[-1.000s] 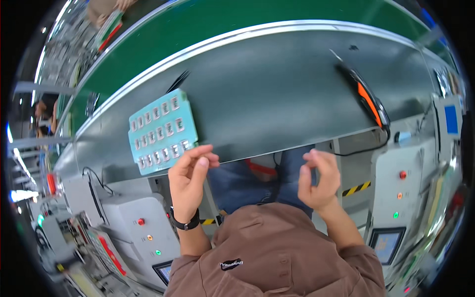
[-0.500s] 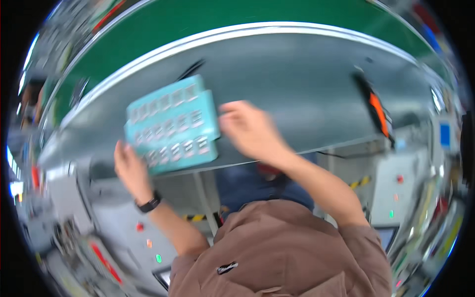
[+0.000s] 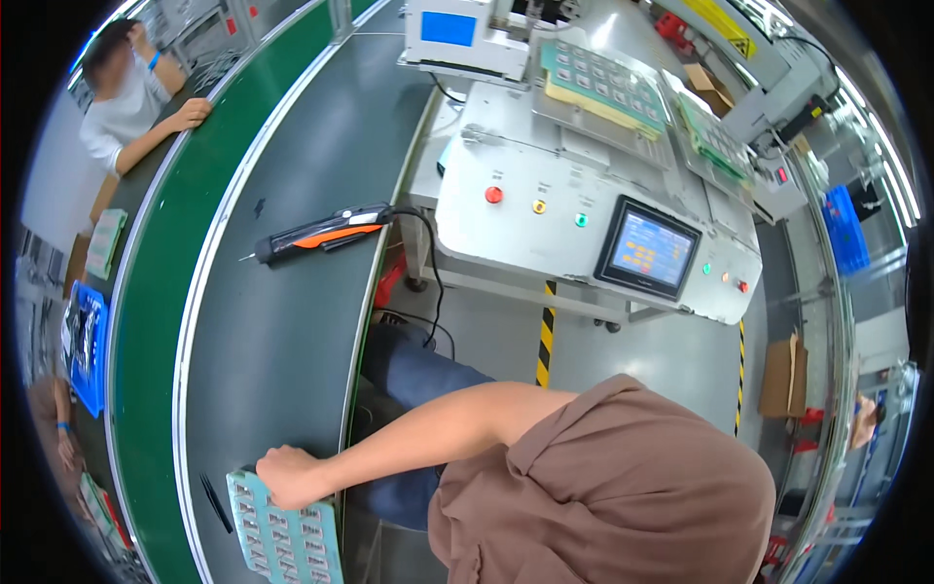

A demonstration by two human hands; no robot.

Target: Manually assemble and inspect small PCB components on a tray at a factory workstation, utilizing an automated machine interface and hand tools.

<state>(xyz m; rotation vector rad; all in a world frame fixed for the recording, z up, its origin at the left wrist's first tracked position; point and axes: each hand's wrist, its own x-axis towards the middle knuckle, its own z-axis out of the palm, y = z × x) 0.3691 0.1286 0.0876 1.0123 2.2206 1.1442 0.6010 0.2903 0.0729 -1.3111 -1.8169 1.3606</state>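
Note:
A teal tray [image 3: 267, 527] with rows of small metallic pieces lies on the dark grey bench [image 3: 282, 360], low in the view. My right hand [image 3: 292, 477] is over the tray's upper edge, fingers curled closed; whatever they may hold is hidden, and I cannot tell whether they touch the tray. My left hand is out of view. Black tweezers [image 3: 216, 503] rest just left of the tray. Farther up the bench lies a black and orange electric screwdriver [image 3: 326, 234], its thin tip pointing left and its cord running off the bench edge.
Right of the bench stands a white machine [image 3: 506, 234] with coloured buttons and a touch screen [image 3: 649, 245]. Another teal tray [image 3: 603, 78] sits on top of it. Beyond the green strip [image 3: 161, 292] are a seated person [image 3: 122, 107] and a blue bin [image 3: 89, 346].
The view has swung right, bringing the machine into sight. The tray now appears lower in the picture, and my left hand has left the view. My right hand is now over the tray.

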